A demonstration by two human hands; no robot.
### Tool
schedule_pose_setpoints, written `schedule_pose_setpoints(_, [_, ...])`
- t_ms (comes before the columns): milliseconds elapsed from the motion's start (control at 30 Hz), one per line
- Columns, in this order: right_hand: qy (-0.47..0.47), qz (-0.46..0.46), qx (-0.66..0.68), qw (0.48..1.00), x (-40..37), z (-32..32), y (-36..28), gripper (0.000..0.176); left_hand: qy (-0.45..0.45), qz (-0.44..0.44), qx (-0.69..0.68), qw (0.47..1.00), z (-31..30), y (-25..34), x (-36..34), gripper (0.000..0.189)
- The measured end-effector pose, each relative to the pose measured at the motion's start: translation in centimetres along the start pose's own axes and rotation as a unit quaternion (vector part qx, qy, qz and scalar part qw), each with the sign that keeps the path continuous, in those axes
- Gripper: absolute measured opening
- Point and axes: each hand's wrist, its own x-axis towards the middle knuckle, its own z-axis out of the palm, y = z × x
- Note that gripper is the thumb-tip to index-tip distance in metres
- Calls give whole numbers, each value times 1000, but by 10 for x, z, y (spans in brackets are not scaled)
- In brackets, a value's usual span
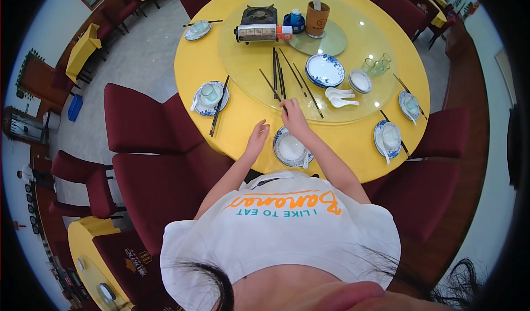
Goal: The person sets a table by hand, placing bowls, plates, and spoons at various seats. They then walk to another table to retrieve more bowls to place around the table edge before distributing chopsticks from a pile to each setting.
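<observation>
My right hand [294, 115] is closed on a dark chopstick [270, 83], which points away from me over the edge of the glass turntable [243, 68]. To its left, my left hand [258, 138] is raised above the yellow cloth with its fingers apart and nothing in it. Between my forearms, close to my body, sits a blue-rimmed plate [279, 152] with a white bowl on it and a white spoon [306, 159] at its side. Several loose chopsticks [281, 73] lie on the turntable just beyond my right hand.
The turntable bears stacked plates [325, 68], small bowls [360, 81], white spoons [341, 95], green glasses [378, 66], a portable gas stove [258, 16], a blue container [295, 20] and a brown holder [317, 21]. Place settings [210, 107] ring the table; maroon chairs [146, 117] surround it.
</observation>
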Motion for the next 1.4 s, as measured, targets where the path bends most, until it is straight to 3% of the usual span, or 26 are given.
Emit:
schedule_pose_setpoints(100, [-7, 23, 37, 999, -12, 5, -16, 18, -30, -139, -277, 950, -4, 4, 21, 57])
schedule_pose_setpoints(200, [-9, 22, 63, 998, -22, 8, -29, 17, -89, -233, -432, 867, -6, 2, 44, 57])
schedule_pose_setpoints(300, [-35, -6, 81, 996, -36, 5, -46, 16, -149, -219, -498, 826, -6, -1, 56, 53])
schedule_pose_setpoints(400, [-17, 14, 97, 995, -47, 6, -48, 16, -128, -239, -476, 837, 10, 31, 55, 55])
schedule_pose_setpoints(500, [-14, 6, 101, 995, -48, 5, -48, 14, -223, -186, -490, 822, 11, 16, 68, 58])
schedule_pose_setpoints(600, [-18, -8, 69, 997, -48, 1, -54, 14, -133, -195, -416, 878, 19, 19, 70, 59])
schedule_pose_setpoints(800, [-28, 29, 61, 997, -46, -6, -62, 14, -8, -68, -410, 909, 31, 65, 43, 57])
schedule_pose_setpoints(833, [-39, -1, 50, 998, -44, -9, -64, 15, 23, -40, -380, 924, 30, 71, 40, 57])
schedule_pose_setpoints(1000, [-37, -79, 8, 996, -39, -22, -46, 21, 41, 83, -331, 939, 6, 74, 32, 54])
schedule_pose_setpoints(1067, [-22, -52, -13, 998, -39, -29, -39, 22, 45, 135, -274, 951, -1, 59, 31, 53])
schedule_pose_setpoints(1100, [-14, -40, -23, 999, -39, -32, -36, 22, 48, 175, -272, 945, -2, 51, 26, 42])
schedule_pose_setpoints(1200, [-18, 6, -35, 999, -42, -41, -22, 23, 115, 198, -86, 970, 6, 40, 8, 32])
schedule_pose_setpoints(1400, [-23, 11, -50, 998, -57, -41, -6, 24, 162, 181, -23, 970, 10, 14, -5, 48])
